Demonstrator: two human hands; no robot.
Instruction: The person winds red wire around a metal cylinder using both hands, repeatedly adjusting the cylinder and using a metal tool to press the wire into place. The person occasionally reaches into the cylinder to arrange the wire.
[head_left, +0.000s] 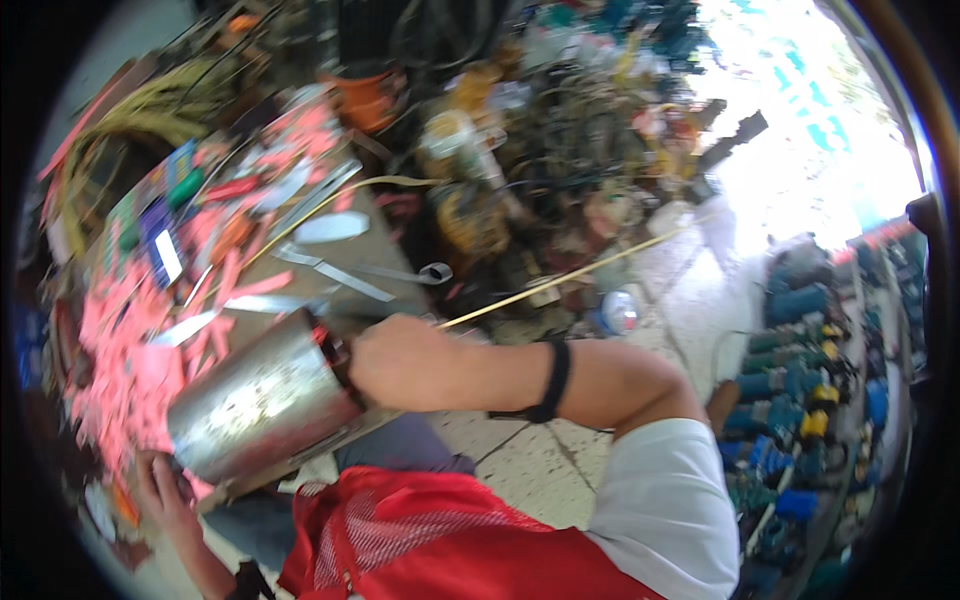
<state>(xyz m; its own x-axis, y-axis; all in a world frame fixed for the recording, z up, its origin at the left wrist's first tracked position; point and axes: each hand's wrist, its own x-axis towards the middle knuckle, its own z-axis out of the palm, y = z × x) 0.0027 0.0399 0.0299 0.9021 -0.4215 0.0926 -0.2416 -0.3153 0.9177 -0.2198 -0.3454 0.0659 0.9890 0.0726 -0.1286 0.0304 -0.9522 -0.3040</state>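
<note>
A shiny metal cylinder, which looks like a motor stator housing, lies on its side at the workbench's near edge. Reddish parts show inside its right-hand opening. My right hand is curled at that opening, its fingertips hidden. A long thin pale stick runs out from behind this hand towards the upper right, in line with the fist, and looks gripped in it. At the cylinder's other end is my left hand, fingers bent close to the rim; whether they grip it is unclear.
Pink strips cover much of the workbench, among scissors, metal blades and a red-handled tool. Beyond stands an orange bucket beside heaped parts and wires. Rows of motor-like units line the right side.
</note>
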